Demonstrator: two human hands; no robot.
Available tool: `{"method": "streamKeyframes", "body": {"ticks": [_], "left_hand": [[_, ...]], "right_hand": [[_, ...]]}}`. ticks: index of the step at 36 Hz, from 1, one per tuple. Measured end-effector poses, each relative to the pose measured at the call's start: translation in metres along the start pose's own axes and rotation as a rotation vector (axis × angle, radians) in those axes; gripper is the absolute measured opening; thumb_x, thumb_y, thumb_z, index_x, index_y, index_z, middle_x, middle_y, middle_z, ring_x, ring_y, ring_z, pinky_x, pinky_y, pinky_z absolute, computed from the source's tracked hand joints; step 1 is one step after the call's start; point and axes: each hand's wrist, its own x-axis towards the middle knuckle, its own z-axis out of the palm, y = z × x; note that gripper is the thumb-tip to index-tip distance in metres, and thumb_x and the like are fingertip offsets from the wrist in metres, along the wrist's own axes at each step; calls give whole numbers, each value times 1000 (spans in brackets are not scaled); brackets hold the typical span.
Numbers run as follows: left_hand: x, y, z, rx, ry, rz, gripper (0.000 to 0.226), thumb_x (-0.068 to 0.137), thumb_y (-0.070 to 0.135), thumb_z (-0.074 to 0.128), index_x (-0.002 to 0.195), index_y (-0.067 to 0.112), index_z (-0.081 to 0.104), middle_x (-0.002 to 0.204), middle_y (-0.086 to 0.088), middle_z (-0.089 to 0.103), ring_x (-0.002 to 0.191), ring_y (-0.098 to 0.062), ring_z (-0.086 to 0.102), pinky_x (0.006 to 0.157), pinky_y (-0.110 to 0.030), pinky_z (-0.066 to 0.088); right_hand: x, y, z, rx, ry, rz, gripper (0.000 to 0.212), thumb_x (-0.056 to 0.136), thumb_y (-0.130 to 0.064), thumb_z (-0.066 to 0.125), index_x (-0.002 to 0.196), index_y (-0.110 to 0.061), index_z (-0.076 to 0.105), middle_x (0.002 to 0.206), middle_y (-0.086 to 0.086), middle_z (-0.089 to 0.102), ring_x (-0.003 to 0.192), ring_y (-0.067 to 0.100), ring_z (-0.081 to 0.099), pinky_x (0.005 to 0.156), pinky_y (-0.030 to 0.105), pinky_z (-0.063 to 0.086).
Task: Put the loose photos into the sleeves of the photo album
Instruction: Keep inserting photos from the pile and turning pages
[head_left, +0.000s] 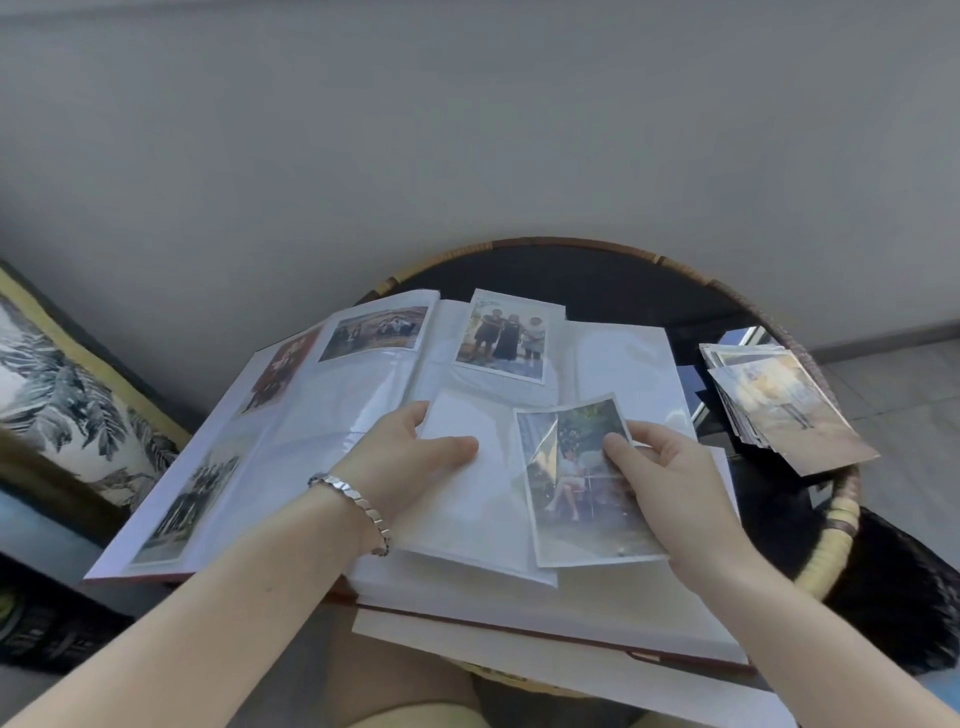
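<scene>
Lying open across the round desk (831, 540): photo album (623, 364), near edge overhanging the desk's near rim. Pinching the lower clear sleeve (467, 509) of the right-hand page: left hand (410, 457), thumb laid flat on the white insert, fingers curled at the sleeve's far edge, metal bracelet (353, 499) at the wrist. Gripping the loose photo (582, 483) by its right edge, thumb on top and fingers beneath: right hand (670, 478). Photo tilted, resting on the page, left edge overlapped by a fold of the sleeve's film; whether seated inside the pocket, cannot tell. Filed in sleeves: one upright photo (501, 335) at the far end of the right-hand page, three filed photos (374, 327) on the left-hand page. Stacked at the desk's right edge, just beside the album: pile of loose photos (779, 410). Noted beyond the desk's left edge: leaf-print cushion (78, 405).
</scene>
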Motion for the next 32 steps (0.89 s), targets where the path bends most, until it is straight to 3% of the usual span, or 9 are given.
{"method": "streamKeyframes", "body": {"ticks": [3, 7, 11, 17, 20, 25, 27, 29, 32], "left_hand": [[2, -2, -1, -23, -6, 13, 22, 85, 6, 64, 107, 10, 60, 96, -13, 71, 69, -25, 66, 67, -34, 56], [4, -3, 1, -47, -6, 15, 21, 87, 6, 62, 106, 14, 59, 95, -14, 70, 70, -26, 66, 70, -37, 55], [9, -8, -1, -59, 1, 16, 21, 86, 5, 63, 104, 15, 60, 95, -15, 70, 73, -30, 66, 78, -43, 55], [8, -12, -5, -135, -18, 21, 23, 87, 3, 60, 109, 10, 59, 91, -13, 71, 63, -21, 67, 64, -34, 57], [7, -10, -3, -152, -25, 34, 21, 90, 5, 57, 110, 11, 58, 87, -10, 69, 56, -17, 66, 56, -28, 56], [6, -8, 2, -90, -3, 87, 15, 92, 10, 56, 104, 18, 59, 85, -9, 67, 62, -19, 61, 57, -25, 51], [6, -8, 4, -91, 4, 111, 13, 92, 7, 54, 89, 20, 57, 68, -4, 61, 49, -11, 56, 50, -19, 46], [7, -10, 6, -83, 8, 121, 15, 93, 5, 52, 83, 17, 52, 54, 1, 50, 40, -7, 43, 42, -16, 38], [9, -10, 4, -59, 33, 153, 16, 93, 5, 51, 81, 16, 50, 52, 2, 46, 43, -7, 38, 45, -15, 34]], "right_hand": [[-1, 0, 3, 78, 28, 99, 27, 96, -12, 46, 79, -15, 67, 80, 8, 69, 78, 23, 62, 78, 38, 50], [-8, 4, 5, 10, -55, 152, 29, 96, -12, 38, 91, 9, 57, 100, 31, 60, 79, 23, 53, 78, 35, 41], [-8, -2, -1, 4, -146, 237, 29, 94, -5, 42, 76, 1, 64, 73, 14, 61, 69, 23, 55, 69, 32, 44], [-5, -13, -19, 249, -291, 418, 22, 89, 4, 49, 79, 1, 68, 74, 13, 69, 59, 19, 66, 52, 26, 56], [-7, -11, -16, 233, -289, 387, 15, 87, 3, 54, 85, 2, 69, 76, 11, 70, 60, 16, 65, 52, 23, 53], [-13, -12, 0, 189, -302, 288, 12, 87, 2, 58, 84, 2, 70, 78, 12, 72, 62, 13, 67, 53, 21, 53], [-16, -15, 7, 174, -261, 243, 7, 83, 1, 63, 88, 3, 68, 72, 11, 69, 57, 11, 65, 53, 18, 52], [-18, -17, 13, 183, -226, 212, 15, 80, 1, 67, 95, 2, 65, 71, 14, 67, 55, 11, 64, 52, 18, 51], [-20, -21, 16, 203, -206, 207, 15, 82, -2, 65, 97, -1, 63, 74, 16, 69, 58, 13, 66, 52, 18, 52]]}}
